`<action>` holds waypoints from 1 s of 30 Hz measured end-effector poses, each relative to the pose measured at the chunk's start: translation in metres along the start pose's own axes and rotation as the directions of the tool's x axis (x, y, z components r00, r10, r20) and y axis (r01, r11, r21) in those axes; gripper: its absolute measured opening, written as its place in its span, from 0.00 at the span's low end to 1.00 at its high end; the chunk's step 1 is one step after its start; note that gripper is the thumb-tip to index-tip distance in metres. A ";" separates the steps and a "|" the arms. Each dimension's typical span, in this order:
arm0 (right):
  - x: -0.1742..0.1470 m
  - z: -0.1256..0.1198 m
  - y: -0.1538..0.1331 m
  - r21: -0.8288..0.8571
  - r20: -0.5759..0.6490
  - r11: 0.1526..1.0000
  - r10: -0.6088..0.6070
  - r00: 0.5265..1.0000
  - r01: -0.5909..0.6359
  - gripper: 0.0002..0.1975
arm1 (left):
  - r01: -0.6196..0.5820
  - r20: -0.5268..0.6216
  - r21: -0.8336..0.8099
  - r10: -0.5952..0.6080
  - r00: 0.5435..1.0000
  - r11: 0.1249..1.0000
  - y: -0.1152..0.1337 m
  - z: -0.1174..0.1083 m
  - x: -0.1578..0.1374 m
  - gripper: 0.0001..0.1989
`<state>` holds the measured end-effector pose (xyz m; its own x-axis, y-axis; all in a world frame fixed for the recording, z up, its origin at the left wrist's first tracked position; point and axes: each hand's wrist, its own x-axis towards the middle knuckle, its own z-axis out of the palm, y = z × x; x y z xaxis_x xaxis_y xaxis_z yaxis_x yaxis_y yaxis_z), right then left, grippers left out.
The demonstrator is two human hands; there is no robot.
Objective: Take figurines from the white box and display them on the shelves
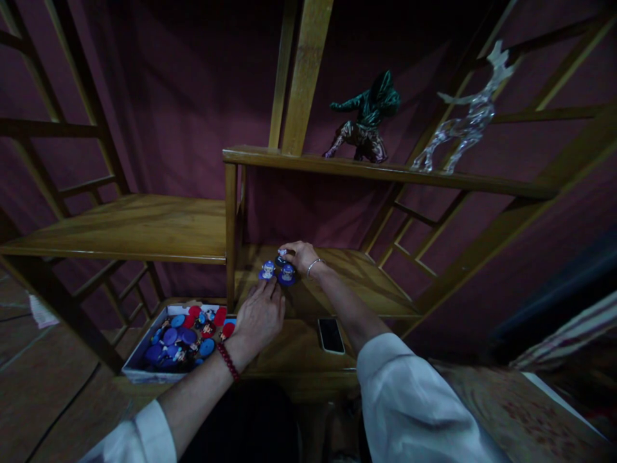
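Note:
Three small figurines on round bases are grouped on the lower wooden shelf. My right hand (301, 256) pinches the rear figurine (282, 253), which has a dark base. In front of it stand a left figurine (267, 270) and a right figurine (287, 274), both purple and white on purple bases. My left hand (263, 307) lies palm down just before these two, its fingertips close to their bases. Its fingers are stretched out, and I see nothing held in them; whether the tips touch a base I cannot tell.
A box (144, 374) of red, blue and purple figurines stands at lower left. A phone (331, 335) lies near the shelf's front. On the upper shelf (299, 161) stand a green-hooded figure (369, 116) and a clear deer (465, 122). A wooden post (231, 238) rises left of my hands.

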<state>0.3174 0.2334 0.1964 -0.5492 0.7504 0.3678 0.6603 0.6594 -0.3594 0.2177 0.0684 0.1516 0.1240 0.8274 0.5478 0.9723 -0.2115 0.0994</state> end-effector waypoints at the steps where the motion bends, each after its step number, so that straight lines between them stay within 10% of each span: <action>1: 0.000 -0.001 -0.002 -0.016 0.010 1.000 0.012 1.000 -0.012 0.09 | 0.006 0.003 0.002 -0.006 1.000 1.000 0.000 0.000 0.000 0.19; 9: -0.003 -0.002 -0.006 -0.063 0.026 0.997 0.037 0.999 -0.035 0.14 | -0.014 -0.008 -0.012 0.014 1.000 1.000 0.001 -0.003 0.001 0.19; 22: -0.047 -0.021 -0.019 0.144 -0.356 0.989 0.015 0.934 0.039 0.12 | 0.013 -0.018 -0.022 -0.013 1.000 1.000 0.000 -0.001 -0.001 0.19; 30: -0.079 -0.003 -0.024 0.220 -0.300 0.975 0.059 0.952 0.009 0.12 | 0.015 -0.036 -0.032 -0.016 0.999 0.999 0.000 -0.001 -0.003 0.19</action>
<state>0.3471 0.1583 0.1787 -0.3304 0.7395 0.5865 0.5264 0.6601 -0.5358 0.2170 0.0650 0.1511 0.1009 0.8113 0.5758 0.9673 -0.2154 0.1340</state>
